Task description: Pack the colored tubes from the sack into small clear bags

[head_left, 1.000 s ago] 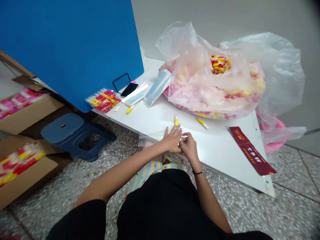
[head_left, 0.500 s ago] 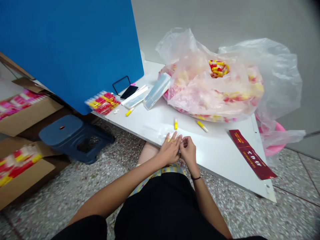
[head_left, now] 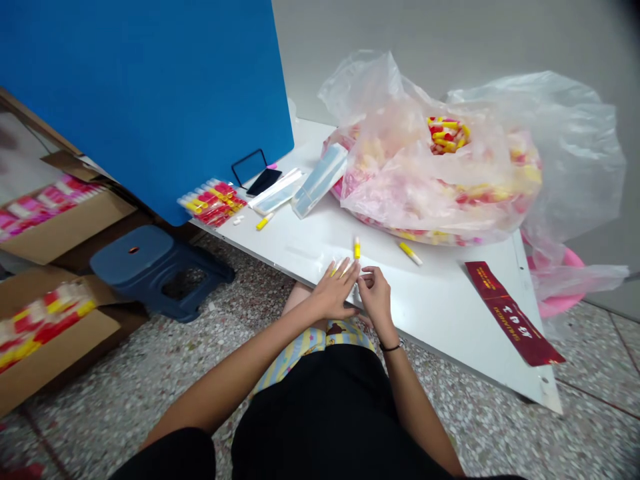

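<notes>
My left hand lies flat near the table's front edge, fingers stretched out. Bits of yellow show beneath and between its fingers, where something is mostly covered. Close by on the right, my right hand is curled with thumb and fingertips together; whatever they pinch is too small to make out. Just beyond the fingers stands or lies a small yellow tube with a pale end. Another yellow-and-white tube rests farther right, and a third yellow tube lies to the left.
A large plastic bag of red and yellow tubes fills the table's back. Packed tubes, clear sleeves and a phone-like black object are at left. A red printed card lies right. A blue stool and cardboard boxes stand left.
The fingers of my right hand have drawn slightly away from my left hand, and my left fingers are more spread. The whole view has shifted a little.
</notes>
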